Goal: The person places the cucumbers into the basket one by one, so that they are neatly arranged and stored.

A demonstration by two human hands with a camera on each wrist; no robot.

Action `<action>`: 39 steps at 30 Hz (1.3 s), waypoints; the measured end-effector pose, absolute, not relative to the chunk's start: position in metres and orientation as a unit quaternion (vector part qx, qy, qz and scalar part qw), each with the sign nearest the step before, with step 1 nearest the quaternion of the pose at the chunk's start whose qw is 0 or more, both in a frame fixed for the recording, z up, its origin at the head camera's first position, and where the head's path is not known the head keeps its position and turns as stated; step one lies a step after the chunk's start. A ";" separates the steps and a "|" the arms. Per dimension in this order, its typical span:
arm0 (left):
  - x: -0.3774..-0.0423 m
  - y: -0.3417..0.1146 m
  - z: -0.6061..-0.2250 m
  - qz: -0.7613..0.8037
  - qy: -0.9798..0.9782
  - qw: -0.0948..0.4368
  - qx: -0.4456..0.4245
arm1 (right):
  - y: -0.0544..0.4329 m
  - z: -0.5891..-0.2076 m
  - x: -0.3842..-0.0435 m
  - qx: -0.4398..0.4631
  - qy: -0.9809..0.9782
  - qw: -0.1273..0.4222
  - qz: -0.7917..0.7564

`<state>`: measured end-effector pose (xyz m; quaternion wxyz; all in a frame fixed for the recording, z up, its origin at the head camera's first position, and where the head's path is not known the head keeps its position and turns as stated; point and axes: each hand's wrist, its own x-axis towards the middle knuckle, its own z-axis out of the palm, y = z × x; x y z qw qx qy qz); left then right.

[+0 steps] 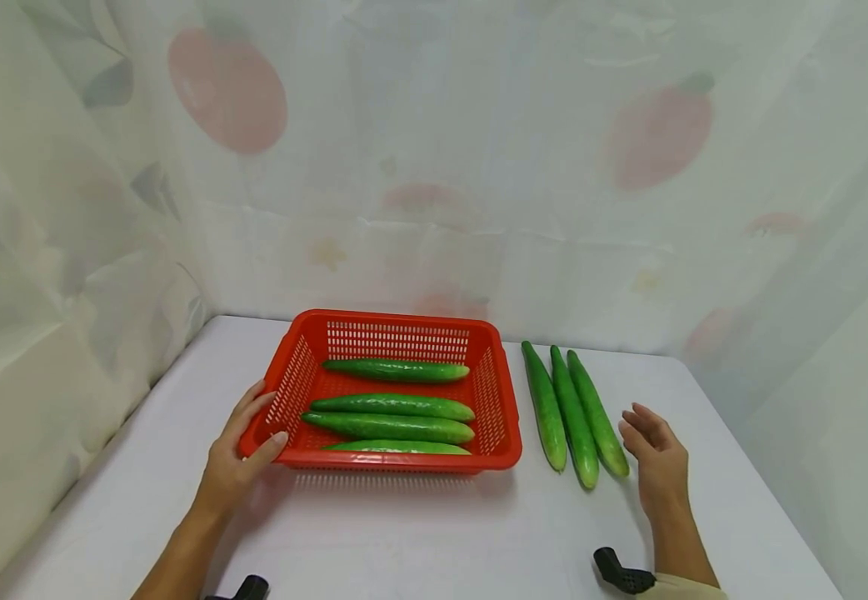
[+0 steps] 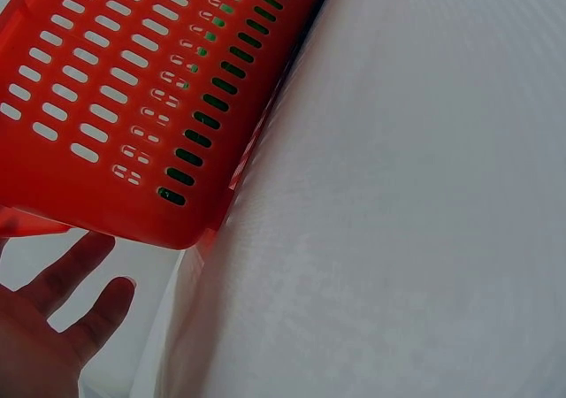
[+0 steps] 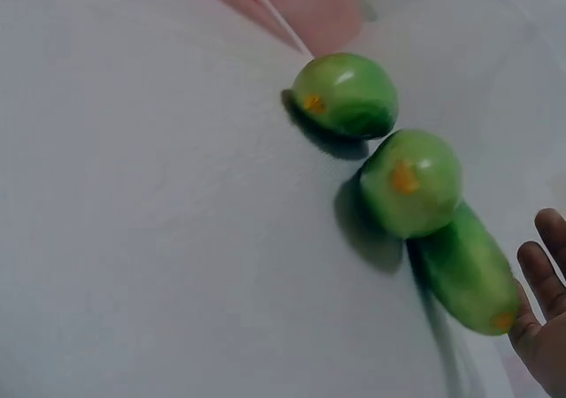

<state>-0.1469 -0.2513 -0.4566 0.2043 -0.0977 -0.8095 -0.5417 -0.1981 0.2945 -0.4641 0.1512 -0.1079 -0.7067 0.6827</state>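
Note:
A red plastic basket (image 1: 402, 460) with slotted walls stands on the table, and several green cucumbers (image 1: 396, 406) lie crosswise in it. My left hand (image 1: 233, 467) holds the basket at its front left corner, the thumb over the rim and the fingers along the left side. In the left wrist view, the fingers of that hand (image 2: 78, 274) show by the basket's edge (image 2: 106, 225). Three more cucumbers (image 1: 575, 417) lie side by side to the right of the basket. Beside the rightmost one is my right hand (image 1: 659, 462), its fingers loosely bent around nothing.
The white table (image 1: 404, 542) ends at a back edge close behind the basket. A pale plastic sheet (image 1: 434, 167) with fruit prints hangs behind and at the sides. Black wrist devices (image 1: 624, 573) show at the lower edge of the head view.

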 end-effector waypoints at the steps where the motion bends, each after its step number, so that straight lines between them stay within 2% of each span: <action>1: -0.147 -0.251 -0.457 -0.541 -0.810 0.204 -0.097 | 0.295 -0.467 -0.198 -0.112 -0.706 0.149 0.683; 14: -0.150 -0.252 -0.458 -0.541 -0.812 0.199 -0.094 | 0.294 -0.480 -0.197 -0.149 -0.768 0.117 0.612; 18: -0.149 -0.253 -0.457 -0.539 -0.812 0.205 -0.090 | 0.295 -0.488 -0.198 -0.134 -0.784 0.112 0.595; 29: -0.149 -0.252 -0.457 -0.541 -0.810 0.206 -0.090 | 0.296 -0.494 -0.201 -0.067 -0.858 0.131 0.492; 39: -0.149 -0.254 -0.460 -0.528 -0.819 0.203 -0.093 | 0.297 -0.501 -0.201 -0.091 -0.879 0.150 0.443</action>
